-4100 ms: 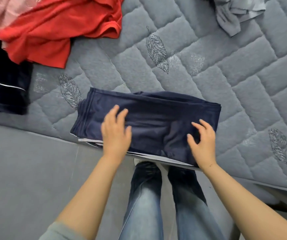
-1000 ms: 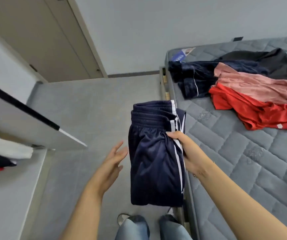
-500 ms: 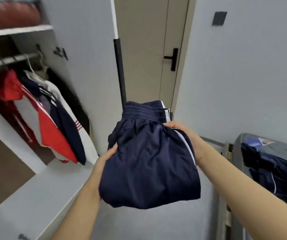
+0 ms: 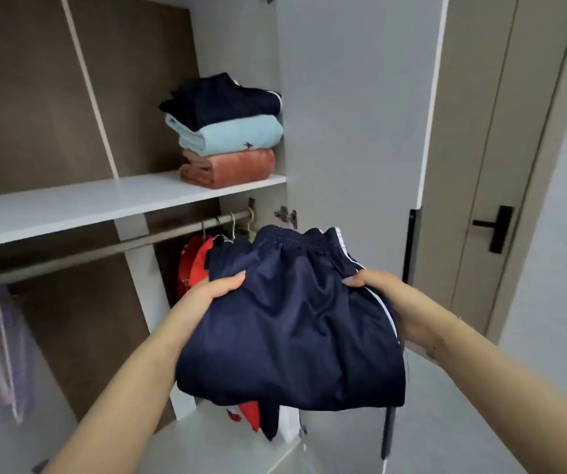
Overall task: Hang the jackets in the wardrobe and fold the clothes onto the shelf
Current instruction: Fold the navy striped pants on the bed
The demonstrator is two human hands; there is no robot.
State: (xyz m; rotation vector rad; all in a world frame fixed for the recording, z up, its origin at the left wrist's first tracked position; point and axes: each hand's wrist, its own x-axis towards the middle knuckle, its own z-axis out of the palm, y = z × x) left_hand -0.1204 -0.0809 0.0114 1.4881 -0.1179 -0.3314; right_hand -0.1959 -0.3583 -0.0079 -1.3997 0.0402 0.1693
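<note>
You are carrying the folded navy shorts [image 4: 292,323], left hand [image 4: 212,290] and right hand [image 4: 382,295] each gripping a side, below the shelf [image 4: 70,203]; next lift them onto its stack [image 4: 227,131]

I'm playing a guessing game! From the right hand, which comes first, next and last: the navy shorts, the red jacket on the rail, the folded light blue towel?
1. Navy shorts: gripped by the right hand.
2. Red jacket: left, hanging behind the shorts.
3. Light blue towel: up left, mid-stack on the shelf.
</note>
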